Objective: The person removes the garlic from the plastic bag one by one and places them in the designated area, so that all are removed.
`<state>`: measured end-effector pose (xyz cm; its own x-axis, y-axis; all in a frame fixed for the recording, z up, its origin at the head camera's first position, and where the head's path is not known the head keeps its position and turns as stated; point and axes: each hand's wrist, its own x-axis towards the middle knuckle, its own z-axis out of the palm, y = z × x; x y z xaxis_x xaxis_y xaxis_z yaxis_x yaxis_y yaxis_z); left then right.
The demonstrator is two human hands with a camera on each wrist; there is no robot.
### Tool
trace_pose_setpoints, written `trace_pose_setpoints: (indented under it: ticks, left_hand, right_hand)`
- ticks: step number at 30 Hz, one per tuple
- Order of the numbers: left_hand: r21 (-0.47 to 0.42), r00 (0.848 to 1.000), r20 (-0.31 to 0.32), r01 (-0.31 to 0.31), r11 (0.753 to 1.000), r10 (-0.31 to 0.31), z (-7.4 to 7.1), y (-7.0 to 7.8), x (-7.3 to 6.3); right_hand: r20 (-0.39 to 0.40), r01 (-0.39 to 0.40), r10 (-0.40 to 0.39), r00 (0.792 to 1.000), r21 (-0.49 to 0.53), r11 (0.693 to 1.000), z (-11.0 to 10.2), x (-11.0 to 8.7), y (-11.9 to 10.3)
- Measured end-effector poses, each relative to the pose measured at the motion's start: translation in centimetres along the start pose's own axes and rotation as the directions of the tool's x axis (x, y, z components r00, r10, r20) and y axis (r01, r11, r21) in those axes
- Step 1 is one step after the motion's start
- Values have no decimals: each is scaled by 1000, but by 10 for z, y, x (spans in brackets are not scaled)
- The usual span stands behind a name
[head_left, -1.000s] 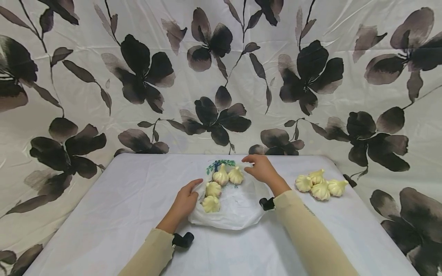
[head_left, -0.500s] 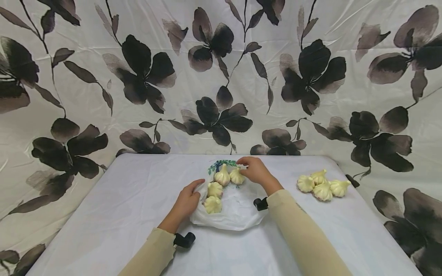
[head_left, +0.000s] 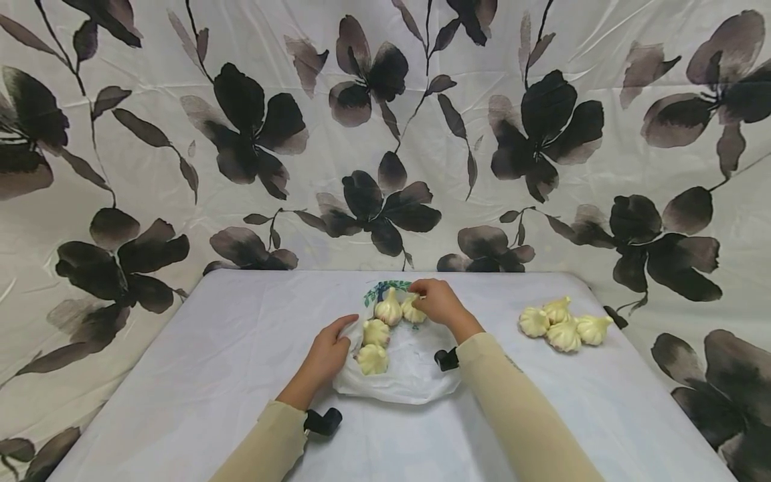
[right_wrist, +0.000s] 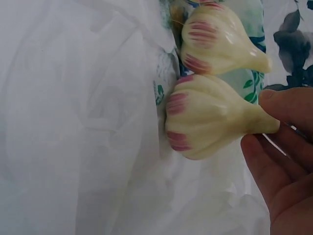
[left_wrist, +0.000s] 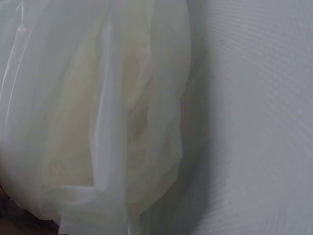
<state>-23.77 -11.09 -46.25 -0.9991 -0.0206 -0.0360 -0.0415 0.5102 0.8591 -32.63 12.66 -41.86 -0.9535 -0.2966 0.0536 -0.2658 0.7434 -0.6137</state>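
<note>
A white plastic bag (head_left: 415,375) with a green and blue print lies on the table. Two garlic bulbs (head_left: 389,308) sit at its far side and two more along its left, within the bag's edge. My left hand (head_left: 325,351) grips the bag's left edge; in the left wrist view the translucent plastic (left_wrist: 107,122) covers most of the frame, so its fingers are mostly hidden. My right hand (head_left: 441,302) is at the far right bulb. In the right wrist view, thumb and fingers (right_wrist: 257,147) pinch the stem of that garlic bulb (right_wrist: 205,117).
A cluster of several garlic bulbs (head_left: 564,331) rests at the right of the white-covered table (head_left: 241,335). Behind the table hangs a floral cloth (head_left: 421,134). A small black wrist camera (head_left: 447,359) sticks out from each wrist.
My right hand has moved left from beyond the bag's right side onto the far right garlic bulb. The left hand stays at the bag's left edge.
</note>
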Motion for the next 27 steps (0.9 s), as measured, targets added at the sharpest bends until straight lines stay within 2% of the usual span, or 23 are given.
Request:
trace_pose_setpoints:
  ticks: [4,8,17,27]
  left_hand:
    - [-1,1000,0,-9,1000,9,0,-1,-1]
    - [-2,1000,-5,-13,1000,13,0,0,-2]
    - [-3,1000,-6,1,1000,-1,-1,0,-4]
    - [-10,1000,-5,6,1000,-6,-3,-2,-3]
  right_hand:
    - [-3,8,-8,1000,2,1000,3,-1,0]
    - [-40,36,-36,999,-16,999,5,-2,0]
    - [-85,123,-134,987,-125,985,6,-5,1]
    - [-88,135,-150,985,-161,978,-3,-15,-6]
